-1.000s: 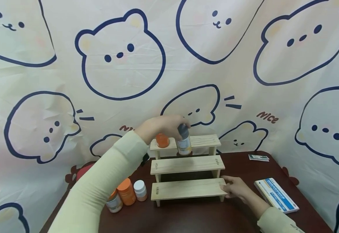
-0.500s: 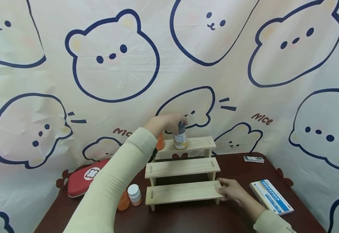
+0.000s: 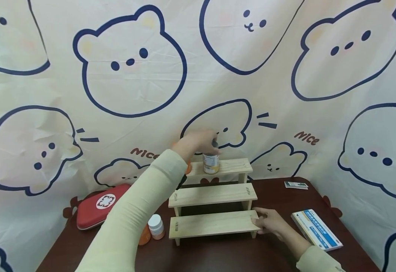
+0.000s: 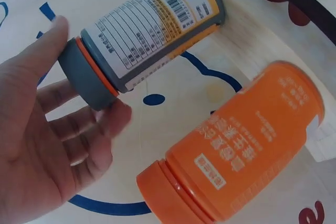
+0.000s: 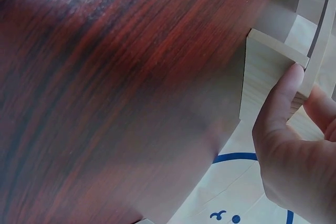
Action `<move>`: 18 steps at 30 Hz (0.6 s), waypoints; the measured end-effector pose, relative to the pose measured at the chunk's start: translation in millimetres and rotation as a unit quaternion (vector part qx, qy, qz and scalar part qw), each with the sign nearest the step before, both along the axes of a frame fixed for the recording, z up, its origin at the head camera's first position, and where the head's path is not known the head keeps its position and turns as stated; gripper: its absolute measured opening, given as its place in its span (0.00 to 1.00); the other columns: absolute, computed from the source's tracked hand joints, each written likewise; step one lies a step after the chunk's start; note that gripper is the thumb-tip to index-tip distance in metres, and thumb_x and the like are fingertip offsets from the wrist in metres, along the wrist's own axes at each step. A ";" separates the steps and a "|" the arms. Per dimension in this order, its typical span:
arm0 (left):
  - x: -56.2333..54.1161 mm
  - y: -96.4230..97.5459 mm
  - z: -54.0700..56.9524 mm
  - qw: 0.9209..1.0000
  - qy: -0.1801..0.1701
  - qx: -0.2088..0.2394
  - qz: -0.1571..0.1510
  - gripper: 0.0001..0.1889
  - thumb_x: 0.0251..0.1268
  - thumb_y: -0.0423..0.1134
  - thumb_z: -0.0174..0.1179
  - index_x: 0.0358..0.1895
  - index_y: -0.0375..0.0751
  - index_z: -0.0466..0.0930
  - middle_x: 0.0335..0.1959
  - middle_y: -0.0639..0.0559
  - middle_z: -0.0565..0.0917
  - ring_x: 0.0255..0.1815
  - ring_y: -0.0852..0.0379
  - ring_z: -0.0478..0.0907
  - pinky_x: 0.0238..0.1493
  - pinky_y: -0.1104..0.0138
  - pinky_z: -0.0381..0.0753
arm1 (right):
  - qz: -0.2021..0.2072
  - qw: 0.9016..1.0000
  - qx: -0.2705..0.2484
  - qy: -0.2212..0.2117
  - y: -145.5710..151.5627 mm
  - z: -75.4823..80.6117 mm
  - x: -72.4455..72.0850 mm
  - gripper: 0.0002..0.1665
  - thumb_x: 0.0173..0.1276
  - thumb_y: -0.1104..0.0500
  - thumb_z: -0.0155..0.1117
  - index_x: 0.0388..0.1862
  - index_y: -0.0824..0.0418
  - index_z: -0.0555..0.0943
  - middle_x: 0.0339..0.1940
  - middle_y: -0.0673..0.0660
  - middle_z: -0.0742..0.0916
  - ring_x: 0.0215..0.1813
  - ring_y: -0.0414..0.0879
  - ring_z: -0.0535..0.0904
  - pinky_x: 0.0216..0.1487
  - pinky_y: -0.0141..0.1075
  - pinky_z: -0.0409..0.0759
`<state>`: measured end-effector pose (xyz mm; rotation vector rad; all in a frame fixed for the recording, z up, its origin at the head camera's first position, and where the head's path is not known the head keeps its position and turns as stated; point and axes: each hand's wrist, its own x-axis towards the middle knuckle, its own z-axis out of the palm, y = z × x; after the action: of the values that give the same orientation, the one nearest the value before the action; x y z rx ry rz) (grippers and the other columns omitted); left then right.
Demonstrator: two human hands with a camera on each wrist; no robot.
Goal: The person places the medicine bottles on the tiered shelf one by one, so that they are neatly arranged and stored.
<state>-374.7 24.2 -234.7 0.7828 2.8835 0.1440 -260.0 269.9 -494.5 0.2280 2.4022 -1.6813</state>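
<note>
A pill bottle [image 3: 211, 164] with a grey cap and a white-and-yellow label stands upright on the top step of a three-step wooden shelf [image 3: 214, 224]. My left hand [image 3: 199, 143] has its thumb and fingertips around the cap; in the left wrist view the thumb lies at one side and the fingers at the other. Just left of it is an orange bottle [image 4: 236, 150] with an orange cap, mostly behind the hand in the head view. My right hand [image 3: 269, 222] grips the right end of the lowest step, thumb on the wooden edge [image 5: 273, 72].
Left of the shelf stand a small white-capped bottle [image 3: 156, 226] and an orange bottle [image 3: 145, 236], partly behind the left sleeve. A red zip case [image 3: 97, 207] lies farther left. A blue-and-white box [image 3: 317, 229] and a small flat packet [image 3: 296, 185] lie at right.
The grey-capped bottle went from being held over the top step to standing on it, as the left hand came down with it. The right hand stays at the lowest step; the head view shifted slightly.
</note>
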 end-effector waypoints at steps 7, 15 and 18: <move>0.9 -1.6 4.3 0.999 -0.040 0.029 0.001 0.29 0.60 0.41 0.64 0.65 0.50 0.68 0.60 0.47 0.73 0.55 0.49 0.72 0.52 0.55 0.76 | 0.002 1.000 -0.001 0.002 -1.9 2.3 -0.8 0.37 0.59 0.67 0.65 0.66 0.74 0.64 0.29 0.61 0.79 0.27 0.47 0.78 0.28 0.39 0.82; -3.9 -4.5 -2.9 0.999 -0.019 0.044 -0.006 0.27 0.59 0.45 0.64 0.62 0.47 0.71 0.57 0.47 0.76 0.52 0.51 0.74 0.50 0.58 0.78 | -0.001 1.000 -0.005 -0.011 -1.2 0.9 1.3 0.37 0.59 0.67 0.65 0.66 0.74 0.63 0.28 0.61 0.79 0.26 0.46 0.79 0.29 0.38 0.82; -6.3 -6.9 -5.5 0.998 -0.024 0.058 -0.008 0.26 0.58 0.41 0.65 0.61 0.48 0.73 0.56 0.48 0.76 0.51 0.51 0.74 0.50 0.58 0.78 | -0.003 1.000 0.001 -0.013 -2.1 2.1 1.4 0.37 0.59 0.67 0.65 0.66 0.73 0.64 0.28 0.60 0.79 0.26 0.46 0.79 0.29 0.38 0.82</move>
<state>-381.0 17.3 -240.2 0.8115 2.8441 0.3256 -258.7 267.7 -492.4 0.2563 2.3867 -1.6689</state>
